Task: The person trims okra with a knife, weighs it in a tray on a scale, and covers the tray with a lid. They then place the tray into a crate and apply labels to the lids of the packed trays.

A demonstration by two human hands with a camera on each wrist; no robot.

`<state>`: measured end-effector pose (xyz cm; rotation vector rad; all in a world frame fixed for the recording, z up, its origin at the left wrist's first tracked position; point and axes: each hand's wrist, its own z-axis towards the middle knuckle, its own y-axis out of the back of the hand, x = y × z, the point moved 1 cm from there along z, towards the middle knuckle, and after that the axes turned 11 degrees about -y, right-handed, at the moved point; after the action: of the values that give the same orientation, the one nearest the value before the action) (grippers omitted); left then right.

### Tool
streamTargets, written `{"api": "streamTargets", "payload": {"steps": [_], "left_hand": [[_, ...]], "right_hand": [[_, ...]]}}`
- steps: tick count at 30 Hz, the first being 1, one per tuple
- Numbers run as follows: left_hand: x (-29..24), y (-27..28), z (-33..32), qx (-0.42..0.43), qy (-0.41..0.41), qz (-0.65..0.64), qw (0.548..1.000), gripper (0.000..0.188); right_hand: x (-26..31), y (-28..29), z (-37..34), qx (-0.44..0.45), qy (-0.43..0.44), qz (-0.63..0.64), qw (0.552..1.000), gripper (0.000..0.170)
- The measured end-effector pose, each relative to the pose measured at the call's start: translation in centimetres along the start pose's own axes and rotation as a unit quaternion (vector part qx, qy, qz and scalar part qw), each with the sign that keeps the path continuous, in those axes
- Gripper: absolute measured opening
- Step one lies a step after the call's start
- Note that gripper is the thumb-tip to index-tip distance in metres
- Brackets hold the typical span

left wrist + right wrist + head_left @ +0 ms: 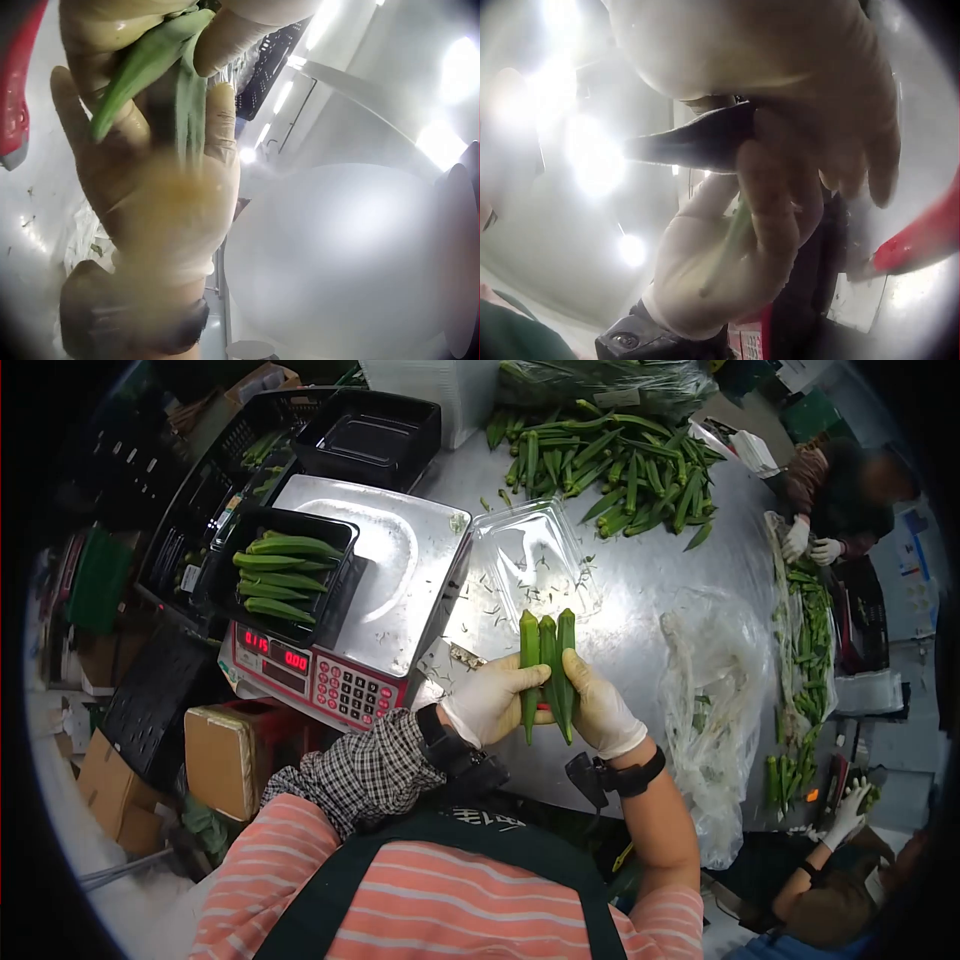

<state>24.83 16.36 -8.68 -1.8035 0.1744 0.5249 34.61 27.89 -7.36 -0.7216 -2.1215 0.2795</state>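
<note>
Three green okra pods stand side by side, tips toward the body, between two white-gloved hands. My left hand grips the left side of the bunch, its thumb across the left pod. On the other side my right hand pinches the right pod, thumb along its upper part. In the left wrist view one okra pod slants between the gloved fingers. The right wrist view shows a dark, shaded pod between both hands. Beyond the hands lies a clear plastic lid.
A scale at left carries a black tray of okra. Another black tray stands behind it. Loose okra is piled at the back. A crumpled plastic bag lies at right. Other people work along the right edge.
</note>
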Motion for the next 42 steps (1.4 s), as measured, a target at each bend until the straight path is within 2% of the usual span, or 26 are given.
{"api": "streamTargets", "payload": {"steps": [2,8,11,13,14,15,16,17,18,19,20,21,22,24,25,27,29,31,33,35,36,38,39,41,42], "left_hand": [[-0.2,0.0,0.5,-0.014,0.010,-0.004,1.000,0.035],[0.5,0.5,1.7,-0.031,0.036,-0.049,0.998,0.034],[1.2,1.0,2.0,-0.029,0.024,-0.014,0.999,0.032],[1.5,1.0,1.8,-0.058,0.024,-0.029,0.998,0.033],[1.3,0.8,1.7,-0.057,0.024,-0.027,0.998,0.033],[1.0,0.5,1.4,-0.068,0.025,-0.028,0.997,0.034],[0.8,0.2,1.2,-0.077,0.026,-0.029,0.996,0.035],[0.6,0.1,1.1,-0.072,0.031,-0.030,0.997,0.035],[0.4,0.1,1.0,-0.062,0.027,-0.024,0.997,0.035],[0.4,0.1,0.9,-0.051,0.026,-0.019,0.998,0.036],[0.5,0.1,0.9,-0.040,0.033,-0.022,0.998,0.036],[0.6,0.2,0.8,-0.048,0.045,-0.023,0.998,0.036],[0.7,0.2,0.9,-0.055,0.052,-0.024,0.997,0.035],[1.0,0.2,1.0,-0.037,0.053,-0.021,0.998,0.034],[1.2,0.1,1.1,-0.041,0.060,-0.026,0.997,0.034],[1.2,-0.2,1.3,-0.047,0.058,-0.031,0.997,0.032],[0.7,-0.1,1.1,-0.050,0.046,-0.030,0.997,0.032],[0.1,0.4,0.6,-0.065,0.035,-0.026,0.997,0.031],[-0.5,0.8,0.1,-0.082,0.022,-0.015,0.996,0.033],[-0.9,1.1,-0.5,-0.106,0.005,-0.006,0.994,0.036],[-1.0,1.5,-0.8,-0.115,-0.004,-0.005,0.993,0.037],[-1.2,1.9,-1.3,-0.141,-0.016,-0.015,0.990,0.035],[-1.3,1.9,-1.5,-0.150,-0.020,-0.007,0.988,0.034],[-1.6,2.0,-1.8,-0.171,-0.027,0.000,0.985,0.032],[-1.7,2.1,-1.8,-0.175,-0.030,0.002,0.984,0.032]], "right_hand": [[0.0,0.6,0.5,0.024,-0.022,0.017,0.999,0.048],[-0.1,1.9,0.9,0.010,-0.027,0.008,1.000,0.050],[0.2,2.3,0.5,-0.018,-0.051,-0.024,0.998,0.047],[0.6,3.4,-0.8,-0.022,0.065,0.001,0.998,0.044],[1.1,3.9,-3.0,-0.059,0.106,-0.026,0.992,0.042],[1.6,4.1,-5.6,-0.117,0.112,-0.090,0.983,0.039],[1.0,4.6,-8.4,-0.130,0.118,-0.140,0.974,0.038],[0.3,5.3,-11.6,-0.135,0.093,-0.255,0.953,0.041],[-0.4,5.2,-14.4,-0.123,0.020,-0.273,0.954,0.042],[-2.5,6.0,-16.9,-0.126,-0.014,-0.322,0.938,0.042],[-5.1,6.4,-19.6,-0.172,-0.104,-0.294,0.934,0.046],[-7.9,7.7,-21.7,-0.198,-0.136,-0.345,0.907,0.049],[-9.3,7.9,-23.7,-0.285,-0.172,-0.456,0.825,0.051],[-8.1,6.8,-24.6,-0.390,-0.080,-0.336,0.853,0.052],[-6.6,5.9,-24.1,-0.395,-0.075,-0.337,0.852,0.052],[-1.2,4.5,-20.7,-0.382,0.032,-0.340,0.859,0.050],[2.6,5.6,-15.8,-0.344,0.136,-0.511,0.776,0.045],[6.1,8.1,-9.9,-0.346,0.248,-0.619,0.660,0.037],[9.5,11.4,-3.1,-0.363,0.264,-0.663,0.599,0.038],[12.6,14.0,3.4,-0.357,0.242,-0.751,0.500,0.042],[13.5,14.9,6.2,-0.355,0.256,-0.748,0.499,0.042],[15.1,16.4,11.4,-0.369,0.250,-0.823,0.352,0.042],[15.6,17.2,13.5,-0.369,0.261,-0.819,0.352,0.042],[16.1,17.5,16.6,-0.367,0.326,-0.842,0.224,0.036],[16.1,18.0,17.7,-0.365,0.331,-0.840,0.228,0.036]]}}
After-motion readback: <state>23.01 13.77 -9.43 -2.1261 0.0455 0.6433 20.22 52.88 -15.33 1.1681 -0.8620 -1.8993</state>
